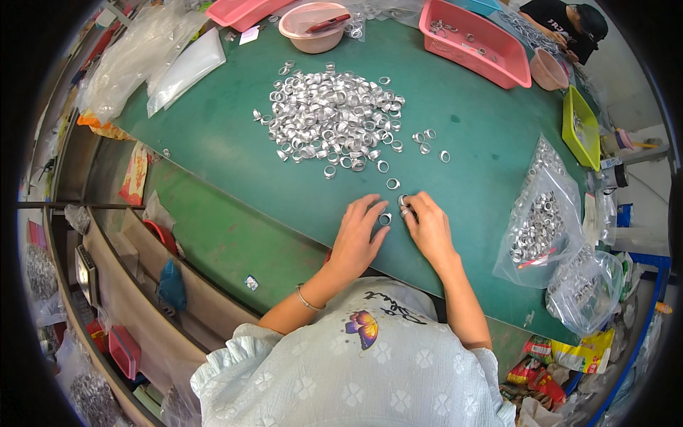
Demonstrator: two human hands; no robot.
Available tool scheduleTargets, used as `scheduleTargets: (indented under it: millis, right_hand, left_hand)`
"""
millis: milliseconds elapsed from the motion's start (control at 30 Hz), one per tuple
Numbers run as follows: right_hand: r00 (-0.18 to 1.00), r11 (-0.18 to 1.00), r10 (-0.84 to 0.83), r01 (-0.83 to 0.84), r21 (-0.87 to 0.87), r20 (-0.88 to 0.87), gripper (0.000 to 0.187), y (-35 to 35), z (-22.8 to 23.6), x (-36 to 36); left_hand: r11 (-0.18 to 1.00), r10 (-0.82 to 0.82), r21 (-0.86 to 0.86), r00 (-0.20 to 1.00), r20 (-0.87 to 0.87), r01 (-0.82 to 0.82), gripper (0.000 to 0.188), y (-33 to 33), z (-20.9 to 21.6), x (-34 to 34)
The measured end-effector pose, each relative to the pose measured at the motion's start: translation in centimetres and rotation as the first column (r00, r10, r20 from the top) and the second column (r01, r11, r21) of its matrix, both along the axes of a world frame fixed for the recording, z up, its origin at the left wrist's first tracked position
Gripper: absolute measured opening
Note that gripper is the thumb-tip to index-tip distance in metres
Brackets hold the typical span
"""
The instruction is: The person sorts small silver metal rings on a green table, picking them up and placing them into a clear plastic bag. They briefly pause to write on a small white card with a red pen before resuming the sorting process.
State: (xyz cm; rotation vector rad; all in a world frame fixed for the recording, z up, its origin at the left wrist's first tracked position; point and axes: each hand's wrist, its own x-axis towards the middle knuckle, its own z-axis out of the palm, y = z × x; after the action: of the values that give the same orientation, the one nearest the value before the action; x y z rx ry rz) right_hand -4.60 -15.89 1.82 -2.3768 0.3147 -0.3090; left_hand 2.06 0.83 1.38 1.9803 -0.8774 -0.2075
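My left hand [358, 231] is near the table's front edge, fingers bent and thumb curled round a silver metal ring [385, 219]. Close beside it, my right hand [427, 226] pinches another silver ring [403, 200] between thumb and fingertips. Just beyond the hands lies a single loose ring [393, 183], with one more ring [383, 166] a little farther off. A large heap of similar silver rings [331, 114] spreads over the middle of the green table [235, 153].
A pink basket [484, 60] with some rings stands at the far right, and a round pink bowl [313, 32] holds a red tool. Clear bags of rings [538, 228] lie on the right. Plastic bags [188, 71] cover the far left corner. Someone in black [562, 25] works at the far right.
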Motion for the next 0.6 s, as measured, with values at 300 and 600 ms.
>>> scheduleTargets:
  millis: [300, 600]
  right_hand:
    - [0.791, 0.806, -0.533, 0.582, -0.105, 0.299, 0.009, -6.3, 9.9, -10.5]
    - [0.636, 0.622, -0.769, 0.715, -0.319, -0.072, 0.018, -10.9, 7.9, -14.8]
  left_hand:
    - [1.0, 0.003, 0.006, 1.0, -0.015, -0.003, 0.051, 0.6, -0.6, 0.2]
    - [0.998, -0.025, 0.05, 1.0, 0.014, 0.024, 0.06, -0.1, -0.7, 0.2]
